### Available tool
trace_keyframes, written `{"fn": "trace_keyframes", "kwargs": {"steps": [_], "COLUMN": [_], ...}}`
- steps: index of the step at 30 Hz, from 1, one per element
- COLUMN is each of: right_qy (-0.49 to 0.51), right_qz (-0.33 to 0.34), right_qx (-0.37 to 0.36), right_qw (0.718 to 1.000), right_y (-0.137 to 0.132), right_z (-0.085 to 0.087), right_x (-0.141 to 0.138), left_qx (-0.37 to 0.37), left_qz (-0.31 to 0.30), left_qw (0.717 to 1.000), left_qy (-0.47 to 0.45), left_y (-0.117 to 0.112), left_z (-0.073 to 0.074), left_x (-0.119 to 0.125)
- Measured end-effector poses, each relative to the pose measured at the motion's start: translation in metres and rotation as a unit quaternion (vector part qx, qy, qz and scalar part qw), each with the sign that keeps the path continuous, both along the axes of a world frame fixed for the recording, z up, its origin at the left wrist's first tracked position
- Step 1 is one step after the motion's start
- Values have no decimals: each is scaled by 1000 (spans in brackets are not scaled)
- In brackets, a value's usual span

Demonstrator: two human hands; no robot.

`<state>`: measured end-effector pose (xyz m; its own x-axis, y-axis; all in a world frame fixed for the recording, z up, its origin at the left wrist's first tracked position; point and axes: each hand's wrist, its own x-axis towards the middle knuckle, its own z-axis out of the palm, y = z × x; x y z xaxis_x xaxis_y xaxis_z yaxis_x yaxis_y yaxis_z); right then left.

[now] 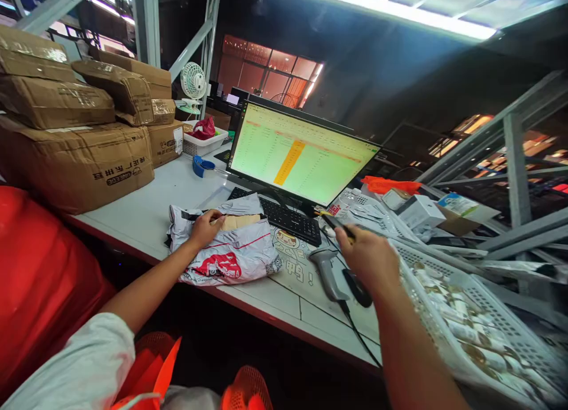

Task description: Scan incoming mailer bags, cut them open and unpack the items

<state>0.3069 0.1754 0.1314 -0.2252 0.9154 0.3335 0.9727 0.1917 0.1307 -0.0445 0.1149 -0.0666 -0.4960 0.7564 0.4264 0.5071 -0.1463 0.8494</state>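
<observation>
Left fingers (208, 220) lie together on a courier mailer (226, 253); right fingers (350, 237) pinch what looks like a black pen (335, 222).

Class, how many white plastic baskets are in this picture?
2: a small basket holding a red bag at the far end of the desk, a large basket of rolled items at right. Another may be hidden under papers.

A pale short sleeve (66, 362) covers the upper left arm, and what seems an orange mesh vest (246, 392) shows below.
</observation>
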Motion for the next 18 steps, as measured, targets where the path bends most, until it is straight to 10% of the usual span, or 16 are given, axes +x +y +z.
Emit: {"fn": "trace_keyframes", "kwargs": {"steps": [5,8,13,18], "right_qy": [28,44,245,188], "right_qz": [24,27,262,405], "right_qx": [-105,-103,47,-18], "right_qw": [994,993,932,894], "right_y": [-2,-8,-31,-62], "right_z": [-122,-164,-140,-138], "right_x": [20,9,-43,-117], "left_qx": [27,-25,-51,-33], "left_qz": [-52,-90,-135,-163], "left_qw": [976,950,938,960], "left_qy": [211,299,315,224], "left_y": [-11,-16,-14,3], "left_z": [9,8,8,14], "left_x": [13,18,28,28]}}
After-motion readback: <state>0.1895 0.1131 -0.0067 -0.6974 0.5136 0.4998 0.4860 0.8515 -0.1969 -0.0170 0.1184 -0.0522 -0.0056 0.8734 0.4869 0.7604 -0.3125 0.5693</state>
